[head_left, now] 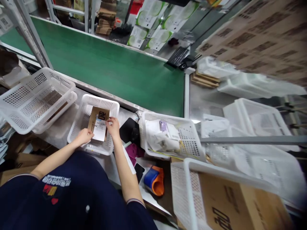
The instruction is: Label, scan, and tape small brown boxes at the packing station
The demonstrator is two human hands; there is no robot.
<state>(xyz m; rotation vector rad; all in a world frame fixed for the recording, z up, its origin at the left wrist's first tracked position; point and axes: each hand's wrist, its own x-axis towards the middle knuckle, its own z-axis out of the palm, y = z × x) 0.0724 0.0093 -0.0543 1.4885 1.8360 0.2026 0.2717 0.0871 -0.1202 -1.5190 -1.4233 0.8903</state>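
A small brown cardboard box [93, 118] lies in a white plastic basket [82, 110] in front of me. On its top is a white shipping label [99, 131] with print and a barcode. My left hand [84, 136] is closed with its fingertips at the label's lower left edge. A white strip shows just below that hand. At the upper right edge of the label, the fingers of my right hand [113, 128] pinch together. Whether the label lies fully flat on the box is hard to make out.
A green conveyor belt [110, 70] runs behind the baskets. Stacked white baskets [20, 123] stand left. Right of me, another basket [194, 140] holds papers and bags, and a larger one [189, 191] holds a carton [223, 198]. A black keyboard [178, 57] sits beyond the belt.
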